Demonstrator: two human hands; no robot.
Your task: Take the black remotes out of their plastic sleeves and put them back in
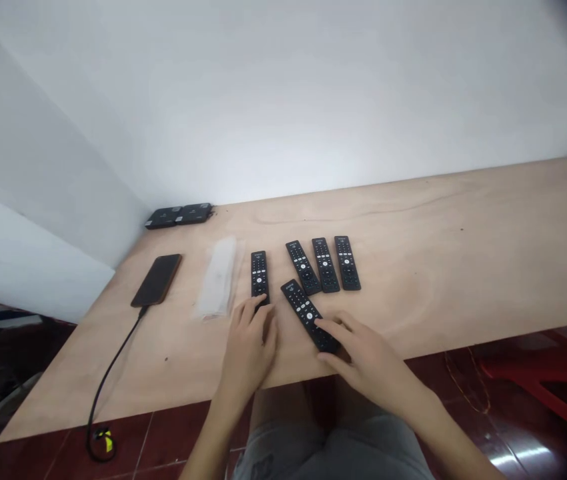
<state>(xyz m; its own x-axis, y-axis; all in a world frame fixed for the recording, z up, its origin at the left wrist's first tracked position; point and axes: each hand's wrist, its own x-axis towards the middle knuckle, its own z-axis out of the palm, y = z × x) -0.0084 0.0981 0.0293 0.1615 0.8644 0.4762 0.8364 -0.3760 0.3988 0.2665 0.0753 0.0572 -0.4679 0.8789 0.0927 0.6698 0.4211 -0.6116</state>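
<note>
A black remote control (259, 273) lies on the wooden table, pointing away from me. My left hand (251, 340) has its fingers curled over the near end of it, hiding that part. Slanted to the right of it is another black remote control (303, 307), its far end toward the upper left. My right hand (358, 347) grips its near end, with fingers on the right edge and the thumb low beside it. Just beyond, three more remotes lie side by side: a tilted one (303, 268), a middle one (325, 265) and a right one (347, 263).
Left of the remotes lie translucent plastic sleeves (217, 277). A phone (157, 280) with a black cable (113, 367) rests farther left, the cable hanging over the edge. Two flat black boxes (179, 215) sit against the wall. A red plastic chair (528, 373) stands at right.
</note>
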